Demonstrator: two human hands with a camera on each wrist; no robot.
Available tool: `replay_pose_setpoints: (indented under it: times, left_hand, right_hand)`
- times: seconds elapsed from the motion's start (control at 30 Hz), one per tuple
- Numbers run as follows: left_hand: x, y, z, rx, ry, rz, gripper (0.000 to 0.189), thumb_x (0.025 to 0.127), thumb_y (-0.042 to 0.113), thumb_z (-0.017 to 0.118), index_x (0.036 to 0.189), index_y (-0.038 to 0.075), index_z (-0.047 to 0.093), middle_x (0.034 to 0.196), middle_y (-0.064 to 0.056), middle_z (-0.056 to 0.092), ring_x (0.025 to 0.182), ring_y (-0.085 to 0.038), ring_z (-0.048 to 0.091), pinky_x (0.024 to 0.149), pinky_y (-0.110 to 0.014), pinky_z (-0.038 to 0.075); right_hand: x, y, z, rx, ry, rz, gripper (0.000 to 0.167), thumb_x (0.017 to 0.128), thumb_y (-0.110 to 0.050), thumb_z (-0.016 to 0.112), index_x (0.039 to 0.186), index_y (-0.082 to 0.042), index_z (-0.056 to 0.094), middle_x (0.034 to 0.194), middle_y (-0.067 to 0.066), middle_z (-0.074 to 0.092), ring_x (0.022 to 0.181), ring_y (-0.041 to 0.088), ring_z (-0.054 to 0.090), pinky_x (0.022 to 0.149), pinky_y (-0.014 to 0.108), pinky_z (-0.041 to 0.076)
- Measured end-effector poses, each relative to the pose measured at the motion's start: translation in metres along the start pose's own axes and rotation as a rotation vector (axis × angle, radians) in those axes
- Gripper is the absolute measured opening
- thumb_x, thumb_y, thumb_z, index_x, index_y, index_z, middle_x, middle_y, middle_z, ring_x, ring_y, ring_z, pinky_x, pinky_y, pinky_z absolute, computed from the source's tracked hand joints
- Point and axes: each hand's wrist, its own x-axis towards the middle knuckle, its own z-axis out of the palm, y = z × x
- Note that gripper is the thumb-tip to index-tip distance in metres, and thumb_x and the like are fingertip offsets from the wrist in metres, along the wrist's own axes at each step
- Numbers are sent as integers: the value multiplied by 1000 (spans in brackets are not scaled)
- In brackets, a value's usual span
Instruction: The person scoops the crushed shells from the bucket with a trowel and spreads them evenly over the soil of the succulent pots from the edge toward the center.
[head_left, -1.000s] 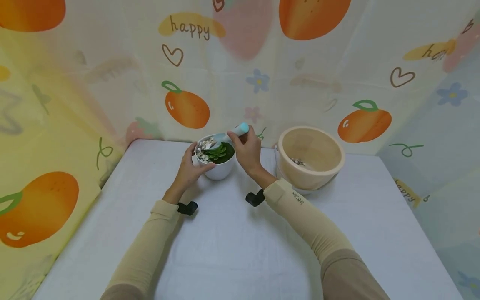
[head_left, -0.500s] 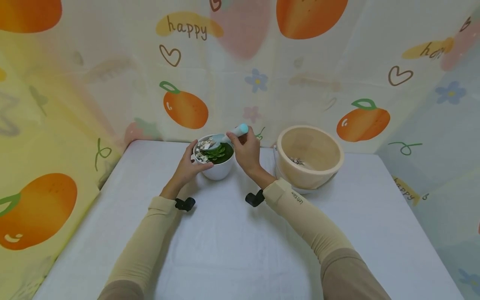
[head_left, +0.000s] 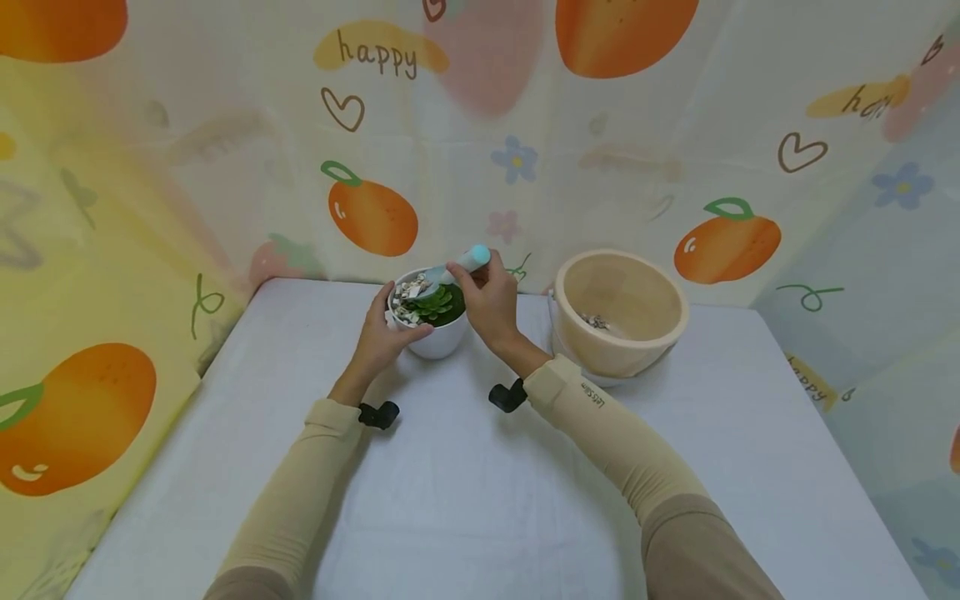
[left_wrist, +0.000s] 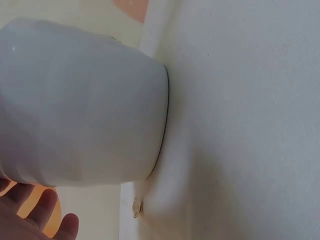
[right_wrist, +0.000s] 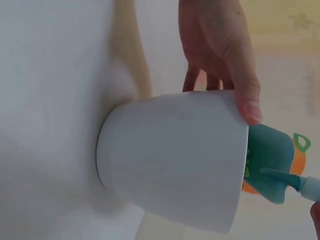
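A small white pot [head_left: 438,342] stands on the white-covered table, holding a green succulent [head_left: 433,308] and pale stone chips [head_left: 408,292] on its left side. My left hand [head_left: 380,340] grips the pot at its left, the thumb over the near rim in the right wrist view. Pinched by its light-blue handle, a small trowel [right_wrist: 272,150] is in my right hand [head_left: 493,307], its teal blade slanting down over the chips behind the succulent. In the left wrist view the pot's base meets the cloth, and part of the left fingers show beside its wall.
To the right stands a larger beige bucket-like pot [head_left: 622,358] with a few chips [head_left: 595,322] inside. One loose chip [left_wrist: 137,207] lies on the cloth near the small pot. A printed curtain [head_left: 465,192] hangs right behind the table.
My right hand and the trowel handle have shifted slightly left. The left hand keeps its grip on the pot, which stays in place.
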Motion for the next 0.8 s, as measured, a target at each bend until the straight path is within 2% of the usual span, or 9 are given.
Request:
replay_pose_setpoints:
  times: [0.17, 0.4, 0.8]
  left_hand:
    - [-3, 0, 3, 39, 33, -11, 109, 77, 42, 81, 157, 12, 13, 162, -14, 19, 149, -31, 19, 120, -57, 17]
    - [-6, 2, 6, 28, 65, -4, 107, 77, 40, 82, 156, 11, 15, 160, -15, 22, 147, -31, 23, 120, -55, 19]
    - [-6, 3, 6, 24, 66, 0, 108, 77, 37, 82, 156, 10, 13, 160, -15, 22, 147, -31, 23, 120, -55, 19]
  right_hand:
    - [0, 0, -1, 7, 15, 1, 32, 91, -21, 69, 107, 4, 58, 93, 18, 73, 84, 25, 73, 75, 34, 58]
    - [-2, 2, -1, 10, 38, 10, 30, 91, -19, 69, 104, 5, 58, 90, 19, 71, 81, 27, 71, 71, 30, 57]
    - [-6, 5, 1, 4, 5, 29, 30, 93, -20, 67, 106, 4, 57, 91, 18, 70, 81, 27, 70, 70, 22, 52]
